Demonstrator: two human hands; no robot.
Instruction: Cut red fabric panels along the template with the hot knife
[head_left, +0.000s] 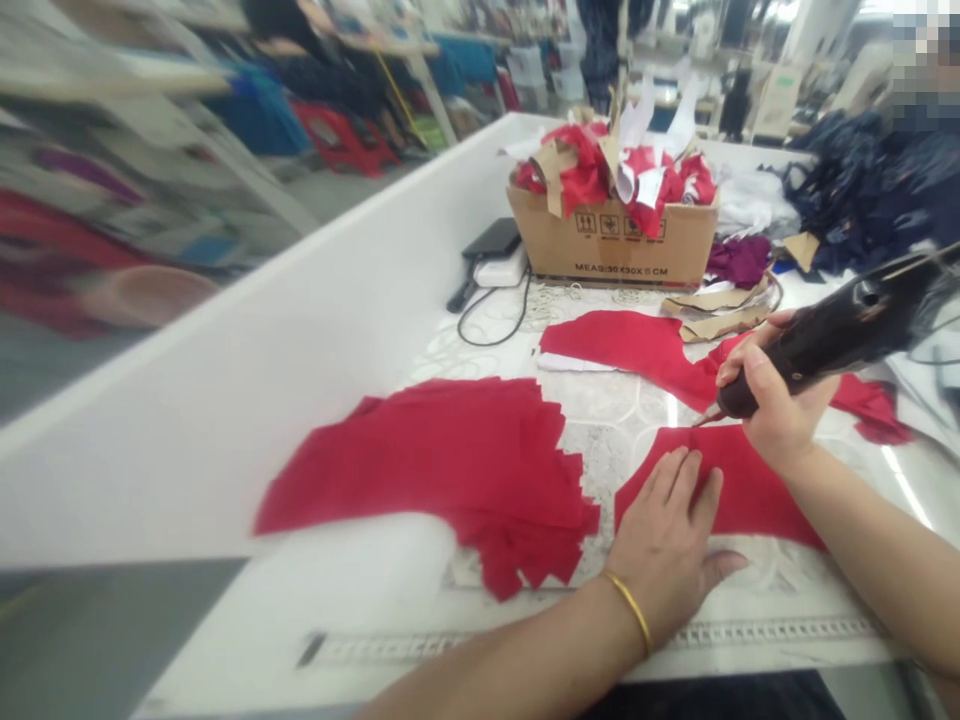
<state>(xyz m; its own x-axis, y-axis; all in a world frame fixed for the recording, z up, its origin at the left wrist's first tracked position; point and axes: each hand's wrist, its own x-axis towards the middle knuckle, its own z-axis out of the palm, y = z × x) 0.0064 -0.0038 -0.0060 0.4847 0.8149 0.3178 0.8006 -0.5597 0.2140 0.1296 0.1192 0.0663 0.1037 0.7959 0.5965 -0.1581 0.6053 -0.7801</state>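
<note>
While a notched red stack (442, 480) lies at left, one cardboard box (611, 235) of scraps and one red piece (630, 350) sit farther off; the left hand (664, 535) presses open on a third red piece (739, 490), unnotched so far, and the right hand (776, 400) clamps a black cutter (847, 335), tip at that piece's edge.

Workers sit and stand among the long benches of a busy garment workroom, where a white-sided tabletop (247, 340) runs along the foreground. A blurred white-framed bench (112, 75) heaped with red and blue cloth lines the far side of a grey floor aisle (352, 190), with a red plastic stool (337, 135) beside a seated worker in dark clothing (300, 50) and a pale pink basin (150, 300) nearby. A white pillar (821, 30) rises beyond (its top lost in bright glare).
</note>
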